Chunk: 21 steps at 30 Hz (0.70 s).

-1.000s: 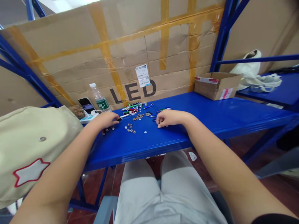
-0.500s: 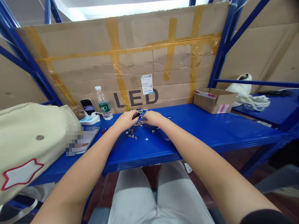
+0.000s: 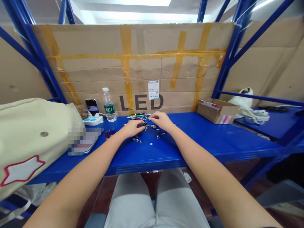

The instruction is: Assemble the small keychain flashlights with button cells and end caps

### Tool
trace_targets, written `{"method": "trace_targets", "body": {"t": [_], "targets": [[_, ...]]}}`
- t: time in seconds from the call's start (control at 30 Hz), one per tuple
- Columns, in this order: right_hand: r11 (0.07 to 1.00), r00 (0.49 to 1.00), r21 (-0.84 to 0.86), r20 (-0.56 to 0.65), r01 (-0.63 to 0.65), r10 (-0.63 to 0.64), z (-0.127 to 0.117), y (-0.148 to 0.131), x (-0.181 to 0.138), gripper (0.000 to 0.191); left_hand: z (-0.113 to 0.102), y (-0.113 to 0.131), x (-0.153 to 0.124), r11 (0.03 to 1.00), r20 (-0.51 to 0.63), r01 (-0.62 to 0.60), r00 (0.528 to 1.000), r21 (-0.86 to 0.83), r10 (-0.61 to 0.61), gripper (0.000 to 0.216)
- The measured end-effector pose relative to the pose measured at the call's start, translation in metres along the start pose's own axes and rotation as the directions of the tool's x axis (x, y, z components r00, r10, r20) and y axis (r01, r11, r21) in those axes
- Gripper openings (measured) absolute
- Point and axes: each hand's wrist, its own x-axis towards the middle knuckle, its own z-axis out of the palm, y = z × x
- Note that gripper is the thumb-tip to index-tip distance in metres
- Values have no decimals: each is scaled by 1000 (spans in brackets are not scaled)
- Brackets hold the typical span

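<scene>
My left hand (image 3: 133, 128) is low over the blue table, its thumb and fingers closed on a small dark piece (image 3: 144, 124). To its right, my right hand (image 3: 163, 121) is held in a pinch at the edge of a pile of thin, shiny coloured pieces (image 3: 139, 116); what lies between those fingertips is too small to make out. Small round metallic pieces (image 3: 153, 126) lie between and below the hands. Nearer to me are several small metal fittings (image 3: 137, 139), a white disc (image 3: 151, 144) and a dark loop with a metal clasp (image 3: 161, 134).
Red and blue pieces (image 3: 109, 133) lie left of my left forearm. Further left are a water bottle (image 3: 109, 109), a power strip (image 3: 93, 120), a phone (image 3: 92, 107), a flat tablet-like item (image 3: 89, 142) and a cream bag (image 3: 35, 133). An open cardboard box (image 3: 216, 110) stands at right.
My right hand has lifted a little and shifted right, away from the left. My left hand has come nearer to me, uncovering more of the coloured pile. The camera view has tilted up.
</scene>
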Motion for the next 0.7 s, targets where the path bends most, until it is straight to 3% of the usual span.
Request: {"method": "trace_targets", "body": {"t": [0.1, 0.33, 0.47, 0.57, 0.7], "targets": [[992, 999, 121, -17, 40, -38, 2, -1, -3, 10, 1, -1, 1, 996, -12, -14, 1000, -91, 13, 34], [980, 987, 119, 11, 158, -160, 10, -5, -7, 11, 5, -8, 3, 981, -2, -35, 999, -189, 35, 34], [992, 994, 96, 66, 77, -83, 12, -4, -8, 23, 2, -10, 3, 995, -52, -37, 998, -94, 32, 34], [999, 991, -32, 128, 44, -39, 15, -1, -7, 22, -2, -11, 3, 998, -140, -51, 989, 26, 55, 32], [945, 938, -277, 340, 171, -70, 22, 4, -2, 15, -4, -13, 3, 996, -172, -33, 984, 79, 47, 30]]}}
